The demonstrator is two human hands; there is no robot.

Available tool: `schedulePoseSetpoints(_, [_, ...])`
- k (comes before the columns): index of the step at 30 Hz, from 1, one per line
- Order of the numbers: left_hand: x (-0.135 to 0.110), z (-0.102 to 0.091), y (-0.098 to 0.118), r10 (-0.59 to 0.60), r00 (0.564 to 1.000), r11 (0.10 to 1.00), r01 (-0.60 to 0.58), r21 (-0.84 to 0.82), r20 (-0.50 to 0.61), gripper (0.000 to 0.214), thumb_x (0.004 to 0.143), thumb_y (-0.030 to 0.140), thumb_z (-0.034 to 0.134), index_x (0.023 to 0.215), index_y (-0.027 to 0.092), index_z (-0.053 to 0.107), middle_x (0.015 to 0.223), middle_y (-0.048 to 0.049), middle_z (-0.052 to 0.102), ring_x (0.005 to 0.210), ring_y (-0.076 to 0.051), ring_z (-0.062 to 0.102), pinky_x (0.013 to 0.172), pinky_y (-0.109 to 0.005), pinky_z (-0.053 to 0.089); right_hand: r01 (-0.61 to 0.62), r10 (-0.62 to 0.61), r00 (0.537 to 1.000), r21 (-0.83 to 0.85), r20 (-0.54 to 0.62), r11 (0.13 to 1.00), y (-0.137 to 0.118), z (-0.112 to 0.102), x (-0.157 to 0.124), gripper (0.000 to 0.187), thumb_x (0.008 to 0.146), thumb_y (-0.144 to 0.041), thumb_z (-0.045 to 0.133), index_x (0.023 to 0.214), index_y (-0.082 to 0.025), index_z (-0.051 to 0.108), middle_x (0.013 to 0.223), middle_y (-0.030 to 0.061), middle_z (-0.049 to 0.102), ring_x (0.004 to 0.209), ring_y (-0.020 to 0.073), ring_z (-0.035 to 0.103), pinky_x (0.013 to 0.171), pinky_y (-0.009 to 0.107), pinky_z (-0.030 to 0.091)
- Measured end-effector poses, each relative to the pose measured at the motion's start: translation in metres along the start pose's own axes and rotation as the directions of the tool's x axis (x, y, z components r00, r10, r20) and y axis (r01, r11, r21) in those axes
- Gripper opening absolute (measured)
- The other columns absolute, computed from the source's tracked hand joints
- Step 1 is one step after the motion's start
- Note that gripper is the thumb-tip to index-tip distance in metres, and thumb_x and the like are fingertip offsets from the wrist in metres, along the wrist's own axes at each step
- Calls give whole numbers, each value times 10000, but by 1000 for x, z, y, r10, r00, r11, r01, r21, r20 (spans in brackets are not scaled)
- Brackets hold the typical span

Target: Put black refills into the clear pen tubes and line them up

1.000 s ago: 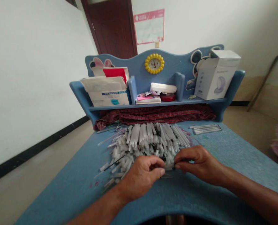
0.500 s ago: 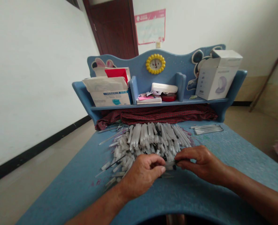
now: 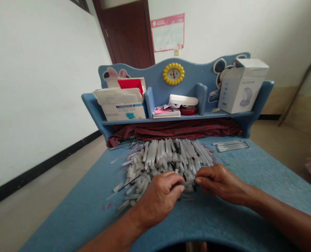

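Note:
A big heap of thin white plastic tubes and dark rods [image 3: 168,157] lies on the blue desk top [image 3: 250,175]. At its near edge my left hand [image 3: 160,194] is curled, fingers pinched on a small clear tube piece [image 3: 188,182]. My right hand [image 3: 217,182] pinches the same piece from the other end, fingertips almost meeting the left ones. What lies under the fingers is hidden.
A row of finished white sticks [image 3: 230,146] lies at the back right. A red checked cloth [image 3: 175,128] sits under a blue shelf [image 3: 171,117] holding a white box [image 3: 241,87], a paper box [image 3: 121,105], booklets and a yellow clock [image 3: 173,73].
Both hands stay pinched on the small piece at the heap's edge; my fingertips have drawn slightly closer together. The view has shifted a little.

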State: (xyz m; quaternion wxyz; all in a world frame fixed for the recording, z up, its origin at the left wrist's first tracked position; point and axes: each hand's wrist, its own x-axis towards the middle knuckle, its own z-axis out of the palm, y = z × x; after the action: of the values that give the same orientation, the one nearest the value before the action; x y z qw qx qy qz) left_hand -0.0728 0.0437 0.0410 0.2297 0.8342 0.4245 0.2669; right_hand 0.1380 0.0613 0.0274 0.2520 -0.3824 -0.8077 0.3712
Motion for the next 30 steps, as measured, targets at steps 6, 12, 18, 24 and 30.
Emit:
schedulePoseSetpoints(6, [-1,0,-3,18,999,999,-17,32,-29,127,823,149,524,849,143,648,768,-20,602,756,-139,571,697,-237,407,-22,23,1000,83,-16,996,6,0,2,307,890,-399,470,743,-149,568,559,-36,460,494,73,409,454,187,309])
schedulePoseSetpoints(12, [-1,-4,3,12,999,997,-9,77,-47,130,828,147,520,848,152,648,763,-17,604,746,-141,577,682,-242,417,41,-32,995,91,-97,995,7,0,2,164,857,-314,539,836,-158,587,596,-33,508,525,81,460,491,191,357])
schedulePoseSetpoints(18, [5,-14,11,85,995,981,-75,182,-51,147,823,136,511,876,142,648,777,-36,614,768,-163,575,687,-259,432,2,7,997,123,-71,992,0,-3,10,439,906,-453,408,615,-154,542,513,-13,499,464,77,470,444,186,359])
schedulePoseSetpoints(24, [18,-25,13,108,993,970,-95,222,-47,147,829,141,497,848,136,644,774,-41,619,768,-167,578,691,-259,435,-101,100,995,209,16,973,-14,-20,26,316,808,-457,557,684,-166,549,515,-28,543,399,73,478,381,172,360])
schedulePoseSetpoints(30, [38,-37,7,125,987,966,-99,239,-96,138,819,154,514,859,141,645,795,-42,635,782,-167,589,699,-251,434,-95,109,993,262,-39,960,-11,-28,47,456,820,-576,465,644,-161,534,460,-15,556,345,83,473,337,179,325])
